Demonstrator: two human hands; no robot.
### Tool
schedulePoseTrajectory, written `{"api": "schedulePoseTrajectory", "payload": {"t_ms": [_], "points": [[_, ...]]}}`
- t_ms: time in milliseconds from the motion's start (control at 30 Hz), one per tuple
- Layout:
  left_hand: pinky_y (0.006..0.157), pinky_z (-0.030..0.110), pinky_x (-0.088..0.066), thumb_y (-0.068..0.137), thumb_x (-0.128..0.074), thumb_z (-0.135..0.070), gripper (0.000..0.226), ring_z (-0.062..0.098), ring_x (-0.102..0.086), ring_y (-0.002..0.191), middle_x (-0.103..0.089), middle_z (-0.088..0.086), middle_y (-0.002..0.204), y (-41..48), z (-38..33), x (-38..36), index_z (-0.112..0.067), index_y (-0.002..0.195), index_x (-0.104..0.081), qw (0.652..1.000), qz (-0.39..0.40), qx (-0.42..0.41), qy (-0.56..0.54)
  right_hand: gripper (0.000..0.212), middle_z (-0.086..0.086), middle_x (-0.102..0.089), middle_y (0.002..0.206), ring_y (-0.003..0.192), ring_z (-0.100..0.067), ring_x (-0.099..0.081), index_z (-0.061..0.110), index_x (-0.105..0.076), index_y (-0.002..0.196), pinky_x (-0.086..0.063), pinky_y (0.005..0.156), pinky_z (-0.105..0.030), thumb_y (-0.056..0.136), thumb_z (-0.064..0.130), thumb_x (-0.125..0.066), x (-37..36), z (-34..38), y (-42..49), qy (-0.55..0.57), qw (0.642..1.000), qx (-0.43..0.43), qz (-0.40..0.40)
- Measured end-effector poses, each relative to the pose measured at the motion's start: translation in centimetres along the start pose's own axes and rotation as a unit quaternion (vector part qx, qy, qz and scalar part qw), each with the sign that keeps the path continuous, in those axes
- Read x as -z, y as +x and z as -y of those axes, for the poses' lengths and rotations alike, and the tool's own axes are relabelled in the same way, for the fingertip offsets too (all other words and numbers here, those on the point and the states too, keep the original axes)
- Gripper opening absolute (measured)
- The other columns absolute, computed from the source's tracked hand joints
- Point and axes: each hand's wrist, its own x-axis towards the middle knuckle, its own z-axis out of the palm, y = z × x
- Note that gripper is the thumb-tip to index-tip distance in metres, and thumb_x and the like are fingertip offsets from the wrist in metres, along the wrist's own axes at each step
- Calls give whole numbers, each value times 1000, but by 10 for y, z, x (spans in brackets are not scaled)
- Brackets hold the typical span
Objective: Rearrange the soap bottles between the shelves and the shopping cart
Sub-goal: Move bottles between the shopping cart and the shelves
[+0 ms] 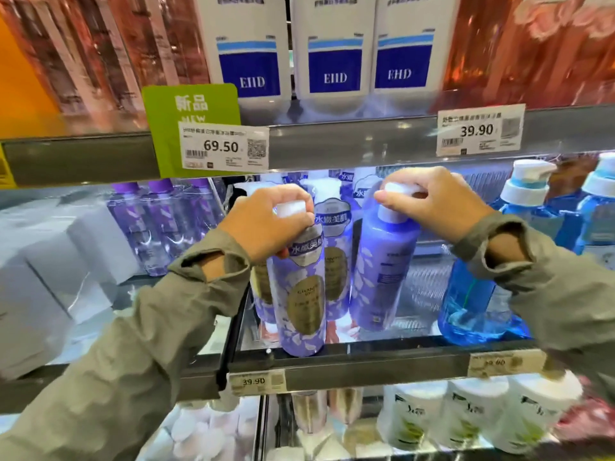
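Grip of left hand [269, 224] closed on 水嫩美肌 bottle [303, 301], right hand [436, 201] likewise on purple bottle [382, 271]; 69.50 tag [223, 148] above.

Both forearms, in grey-green sleeves [133, 344], extend forward and upward. Left hand [266, 224]: knuckles up, fingers [289, 194] curled over the pump head of the left purple bottle [301, 307]. Right hand [436, 204]: fingers curled over the pump head of the right purple bottle [382, 261], thumb pointing left.
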Motion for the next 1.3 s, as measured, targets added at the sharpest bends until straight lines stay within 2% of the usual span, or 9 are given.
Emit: {"api": "schedulePoseTrajectory", "payload": {"t_ms": [133,267,467,600,733,800,967,1233,1300], "points": [[36,13,-38,88,-61,-12,19,3,-45,32,-53,-11,55,0,1,-1,-24,73,-60,1000,-13,-5,11,19,14,-64,69,53,4,-53,7,-69,106,-37,56,-6,89,14,-62,9,5,6,39,992,40,115],[38,14,-40,87,-60,-15,12,5,-45,32,-55,-8,58,1,3,0,-20,77,-63,1000,-15,3,21,29,-15,-57,97,74,-21,-53,22,-64,119,-39,69,-14,91,17,-59,13,-6,6,-9,991,77,107],[38,14,-39,88,-59,-16,13,7,-45,32,-54,-4,60,3,6,0,-23,77,-63,1000,-9,3,25,37,11,-50,94,71,14,-51,17,-53,130,-38,70,-6,94,6,-51,21,1,-4,21,984,79,157],[37,14,-38,88,-59,-16,11,5,-45,31,-53,-6,59,2,6,0,-21,79,-62,1000,-11,-5,21,45,-4,-42,119,105,-16,-49,11,-45,134,-37,97,-23,93,26,-56,3,2,-14,-24,999,17,29],[36,13,-37,88,-59,-16,13,5,-44,30,-53,-4,60,2,6,-1,-22,78,-62,1000,-12,-5,23,45,-2,-51,82,70,-18,-48,7,-53,104,-33,68,-21,79,41,-70,0,3,-17,-72,995,-16,-70],[35,13,-37,88,-59,-16,14,5,-44,30,-54,-3,61,2,6,-1,-24,77,-62,1000,-11,-4,24,41,-2,-53,70,65,-20,-48,7,-54,100,-31,63,-24,80,38,-71,1,3,-15,-77,995,-7,-65],[35,12,-36,88,-58,-16,9,6,-45,30,-55,0,67,2,7,0,-21,81,-62,1000,-9,-9,25,31,-8,-63,89,75,-23,-52,8,-59,107,-31,66,-20,84,28,-68,6,1,-6,-87,996,21,-1],[34,16,-38,89,-58,-19,7,7,-45,30,-54,-1,65,5,10,1,-22,84,-61,1000,5,-8,29,31,-4,-63,116,103,-29,-62,14,-59,119,-46,99,-39,88,13,-62,10,-14,7,6,997,23,75],[34,14,-37,90,-58,-18,7,6,-44,30,-53,-1,64,4,11,1,-22,84,-61,999,3,-14,30,31,-3,-58,122,111,-26,-58,12,-56,122,-46,100,-34,92,8,-56,7,-16,6,41,995,25,84]]}}
